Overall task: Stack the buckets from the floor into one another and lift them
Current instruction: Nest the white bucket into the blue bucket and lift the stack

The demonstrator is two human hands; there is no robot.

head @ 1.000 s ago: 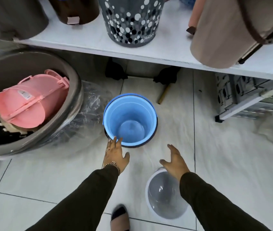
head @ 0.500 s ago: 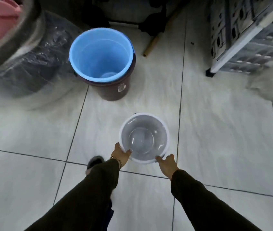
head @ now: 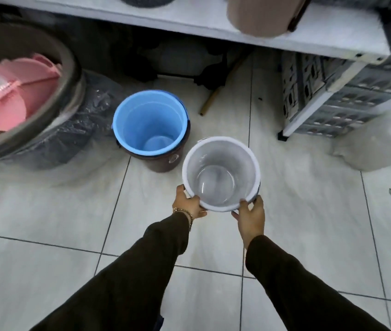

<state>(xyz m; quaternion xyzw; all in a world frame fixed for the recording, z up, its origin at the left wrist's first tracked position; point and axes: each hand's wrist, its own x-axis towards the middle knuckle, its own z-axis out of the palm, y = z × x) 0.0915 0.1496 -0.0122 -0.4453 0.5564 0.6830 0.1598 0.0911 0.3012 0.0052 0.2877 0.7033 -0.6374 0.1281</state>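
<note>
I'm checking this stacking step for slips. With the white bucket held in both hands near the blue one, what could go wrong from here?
1. The left hand and right hand grip only the near rim of the white bucket, so it may tip forward.
2. The blue bucket already sits in a dark bucket; an off-centre drop could catch its rim and topple the stack.
3. A wooden stick lies close behind, so a toppling stack may land on it.

**Hidden, cropped, blurred**

Dark brown outer bucket [head: 163,163]: mostly hidden by the light blue plastic bucket [head: 150,123] nested inside. White plastic bucket [head: 220,174]: outer wall out of sight; both hands' fingers hidden behind its rim. Large grey tub [head: 70,75], pink plastic item [head: 10,91] and beige container [head: 259,15] cropped by frame edges. Under-shelf dark objects [head: 211,75] unidentifiable.
</note>
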